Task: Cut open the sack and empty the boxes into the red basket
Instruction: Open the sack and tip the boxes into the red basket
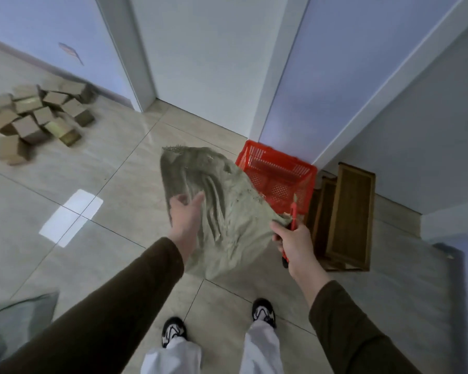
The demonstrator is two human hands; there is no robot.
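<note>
A grey-green woven sack (227, 211) hangs in front of me, held up off the tiled floor. My left hand (185, 220) grips its left side. My right hand (295, 247) pinches the sack's right corner and also holds a red utility knife (293, 215), blade pointing up. The red plastic basket (278, 176) stands on the floor just behind the sack, against the wall corner; its left part is hidden by the sack. Several brown cardboard boxes (38, 114) lie scattered on the floor at the far left.
A wooden crate or stool (346, 220) stands right of the basket. A white door (208, 63) and walls close off the back. Another grey sack (16, 317) lies at the lower left. My feet (216, 325) stand below.
</note>
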